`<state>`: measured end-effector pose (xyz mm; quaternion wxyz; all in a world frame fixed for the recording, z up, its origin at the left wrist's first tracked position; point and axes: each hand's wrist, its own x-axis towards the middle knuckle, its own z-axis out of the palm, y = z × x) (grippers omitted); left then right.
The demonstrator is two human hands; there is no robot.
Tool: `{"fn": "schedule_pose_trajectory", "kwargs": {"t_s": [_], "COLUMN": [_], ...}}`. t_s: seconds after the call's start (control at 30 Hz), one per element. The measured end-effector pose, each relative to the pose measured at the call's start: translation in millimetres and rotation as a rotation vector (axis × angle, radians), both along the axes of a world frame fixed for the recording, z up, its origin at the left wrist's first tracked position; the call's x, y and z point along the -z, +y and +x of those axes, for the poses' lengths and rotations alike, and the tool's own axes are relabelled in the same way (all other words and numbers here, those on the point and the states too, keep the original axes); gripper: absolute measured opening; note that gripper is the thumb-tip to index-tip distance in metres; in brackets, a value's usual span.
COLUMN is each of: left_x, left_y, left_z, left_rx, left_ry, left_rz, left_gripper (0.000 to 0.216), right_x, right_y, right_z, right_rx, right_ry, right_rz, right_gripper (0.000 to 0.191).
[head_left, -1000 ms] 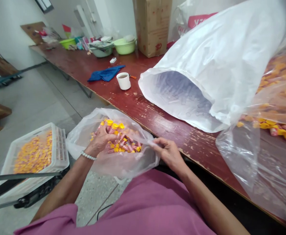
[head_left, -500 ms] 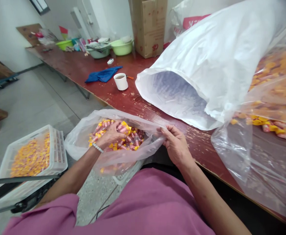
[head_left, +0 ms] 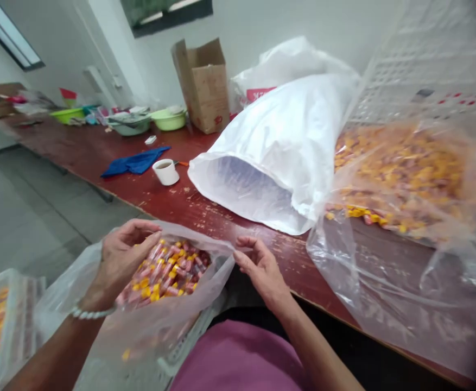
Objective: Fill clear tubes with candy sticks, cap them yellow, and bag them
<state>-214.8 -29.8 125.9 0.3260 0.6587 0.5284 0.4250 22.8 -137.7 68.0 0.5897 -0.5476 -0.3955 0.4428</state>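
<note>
A translucent plastic bag (head_left: 172,309) gapes in front of me, holding many small pink-and-clear tubes with yellow ends (head_left: 168,271). My left hand (head_left: 126,260), with a pale bead bracelet on the wrist, hovers at the bag's left side above the tubes. Its fingers are curved and apart, with nothing seen in them. At the bag's right corner is my right hand (head_left: 262,271). Its thumb touches or nearly touches the bag's edge, and its fingers are loosely apart.
A white sack (head_left: 274,146) lies mouth-open on the red table (head_left: 205,212). Right of it, clear plastic covers a heap of yellow-ended pieces (head_left: 404,174). A cup (head_left: 166,172), blue cloth (head_left: 135,163) and cardboard box (head_left: 209,92) stand farther back. A crate (head_left: 10,320) sits lower left.
My left hand has lifted off the tubes and moved left, its fingers opening. My right hand's pinch on the bag's edge has loosened. The view has swung right.
</note>
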Motion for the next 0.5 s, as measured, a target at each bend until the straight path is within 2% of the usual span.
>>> {"fn": "schedule_pose_trajectory", "kwargs": {"t_s": [0.1,0.2,0.27,0.33,0.4,0.5], "left_x": [-22.2,-26.4,-16.1,1.3,21.1,47.1], "left_y": [7.2,38.4,69.1,100.3,125.9,149.9], "left_z": [38.3,99.6,146.5,190.0,223.6,249.9], "left_rx": [0.118,0.435,0.596,0.648,0.67,0.717], "left_ry": [0.029,0.231,0.457,0.702,0.749,0.791], "left_rz": [0.188,0.264,0.341,0.402,0.395,0.361], "left_gripper": [0.02,0.016,0.026,0.039,0.043,0.045], "right_x": [-1.0,5.9,14.3,23.9,33.1,42.0], "right_y": [-9.8,-23.2,-34.0,-46.3,-59.3,-74.1], "right_z": [19.2,46.6,67.0,85.6,99.5,108.8], "right_rx": [0.089,0.206,0.326,0.448,0.54,0.604], "right_ry": [-0.109,-0.136,-0.11,-0.085,-0.073,-0.115], "right_rz": [0.003,-0.008,0.004,0.01,-0.006,-0.038], "right_gripper": [0.032,0.029,0.03,0.03,0.03,0.029]}}
